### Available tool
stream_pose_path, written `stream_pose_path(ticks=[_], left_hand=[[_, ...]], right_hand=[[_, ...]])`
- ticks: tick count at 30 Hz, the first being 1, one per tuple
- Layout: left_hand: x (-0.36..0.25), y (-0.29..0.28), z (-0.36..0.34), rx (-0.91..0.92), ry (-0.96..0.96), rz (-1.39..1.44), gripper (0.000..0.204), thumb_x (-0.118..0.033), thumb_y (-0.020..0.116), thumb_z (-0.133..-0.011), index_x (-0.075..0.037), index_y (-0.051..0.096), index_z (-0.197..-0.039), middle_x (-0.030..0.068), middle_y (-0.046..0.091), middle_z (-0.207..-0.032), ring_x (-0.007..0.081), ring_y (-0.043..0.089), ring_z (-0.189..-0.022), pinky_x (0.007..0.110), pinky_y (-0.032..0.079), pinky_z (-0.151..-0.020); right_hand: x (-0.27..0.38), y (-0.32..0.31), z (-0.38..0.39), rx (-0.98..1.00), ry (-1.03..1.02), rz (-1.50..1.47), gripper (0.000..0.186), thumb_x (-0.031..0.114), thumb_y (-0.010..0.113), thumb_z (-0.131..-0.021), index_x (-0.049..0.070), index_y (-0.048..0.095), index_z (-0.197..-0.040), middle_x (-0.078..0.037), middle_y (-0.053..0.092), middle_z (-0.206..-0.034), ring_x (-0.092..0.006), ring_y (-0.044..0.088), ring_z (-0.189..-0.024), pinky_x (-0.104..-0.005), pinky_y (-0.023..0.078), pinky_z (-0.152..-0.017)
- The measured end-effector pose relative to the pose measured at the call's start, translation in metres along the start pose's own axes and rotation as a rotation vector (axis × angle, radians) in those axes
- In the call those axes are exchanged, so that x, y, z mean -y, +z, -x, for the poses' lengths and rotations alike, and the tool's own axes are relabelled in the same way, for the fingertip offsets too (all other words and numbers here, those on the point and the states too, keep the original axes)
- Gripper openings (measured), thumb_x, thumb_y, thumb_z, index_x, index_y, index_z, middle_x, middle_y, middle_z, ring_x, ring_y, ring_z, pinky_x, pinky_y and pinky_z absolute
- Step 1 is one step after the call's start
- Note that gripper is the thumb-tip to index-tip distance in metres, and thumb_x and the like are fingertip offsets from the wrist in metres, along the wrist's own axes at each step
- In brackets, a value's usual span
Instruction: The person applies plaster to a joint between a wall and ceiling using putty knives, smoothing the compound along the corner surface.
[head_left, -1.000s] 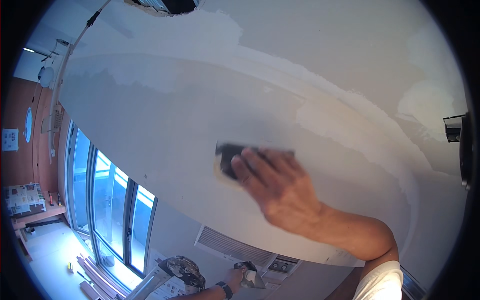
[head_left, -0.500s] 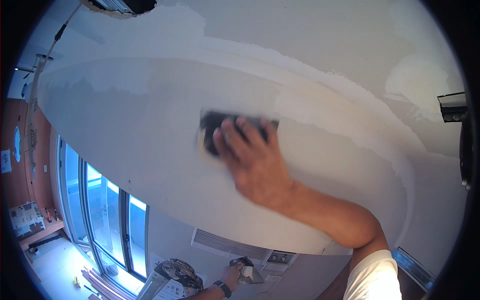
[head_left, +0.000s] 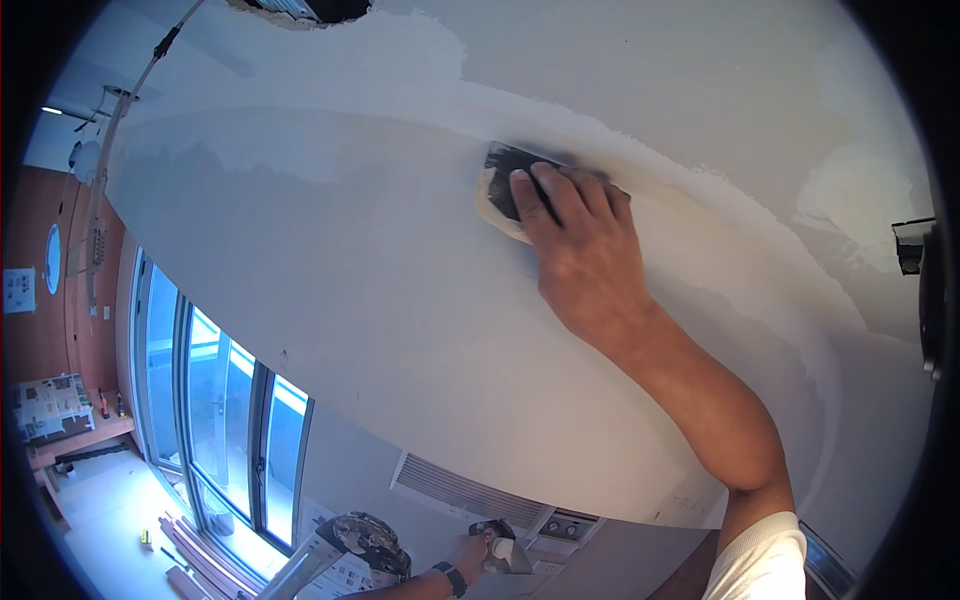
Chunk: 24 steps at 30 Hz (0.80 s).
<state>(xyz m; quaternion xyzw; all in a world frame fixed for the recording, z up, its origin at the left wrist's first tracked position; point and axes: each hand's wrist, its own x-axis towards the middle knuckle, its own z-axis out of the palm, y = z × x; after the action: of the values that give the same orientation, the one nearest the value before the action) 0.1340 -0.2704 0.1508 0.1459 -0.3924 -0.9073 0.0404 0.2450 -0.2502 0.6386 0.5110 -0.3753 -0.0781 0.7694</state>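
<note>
My right hand presses a dark flat scraper blade against the pale curved plaster surface, its fingers spread across the blade's back. Cream filler clings to the scraper's left edge. Beside it runs a smoothed, lighter filler band with a ragged outer margin. Low in the view, my left hand, a dark watch on its wrist, grips a broad putty knife carrying a lump of white filler. How its fingers close around the handle is partly hidden.
A filler-smeared round object stands left of my left hand. An air vent grille lies beyond. Glass doors and long strips on the floor are at lower left. A ragged hole opens above; a cable hangs beside it.
My right hand and the scraper have moved up and to the right across the surface, to the lighter filler band. The left hand still holds the putty knife low down. The view has shifted slightly.
</note>
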Motion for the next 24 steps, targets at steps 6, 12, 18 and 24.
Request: stream_pose_path(ticks=[6,12,18,24], left_hand=[[-0.009,0.008,0.019,-0.037,0.002,0.023,0.027,-0.021,0.059,-0.103,-0.002,0.064,-0.121,0.0102,0.071,-0.106,0.0258,0.074,-0.089,0.044,0.063,-0.070],[0.002,0.003,0.002,-0.028,0.010,0.020,0.036,-0.025,0.065,-0.102,0.002,0.062,-0.125,0.0094,0.067,-0.107,0.0221,0.069,-0.095,0.041,0.059,-0.074],[0.010,-0.007,-0.021,-0.030,-0.042,-0.034,0.038,-0.028,0.069,-0.100,0.002,0.064,-0.123,0.0087,0.067,-0.106,0.0212,0.068,-0.092,0.040,0.058,-0.073],[0.003,0.003,-0.002,-0.050,-0.017,0.010,0.035,-0.028,0.065,-0.102,0.001,0.065,-0.122,0.0093,0.069,-0.106,0.0231,0.070,-0.092,0.041,0.061,-0.072]], right_hand=[[0.061,-0.021,0.027,0.189,-0.122,-0.090,0.045,0.017,0.058,-0.088,-0.005,0.065,-0.127,-0.026,0.057,-0.130,-0.0410,0.056,-0.117,-0.0628,0.046,-0.091],[0.085,-0.072,0.038,0.331,-0.098,-0.367,0.047,0.009,0.061,-0.087,-0.004,0.061,-0.132,-0.027,0.060,-0.130,-0.0422,0.060,-0.114,-0.0580,0.049,-0.093],[0.032,-0.021,-0.003,0.077,-0.081,-0.008,0.047,0.003,0.063,-0.086,-0.002,0.060,-0.132,-0.024,0.062,-0.126,-0.0385,0.062,-0.113,-0.0528,0.047,-0.097],[0.022,0.030,-0.017,0.000,-0.046,0.067,0.042,0.009,0.063,-0.085,-0.001,0.067,-0.125,-0.019,0.059,-0.118,-0.0345,0.056,-0.110,-0.0571,0.048,-0.092]])
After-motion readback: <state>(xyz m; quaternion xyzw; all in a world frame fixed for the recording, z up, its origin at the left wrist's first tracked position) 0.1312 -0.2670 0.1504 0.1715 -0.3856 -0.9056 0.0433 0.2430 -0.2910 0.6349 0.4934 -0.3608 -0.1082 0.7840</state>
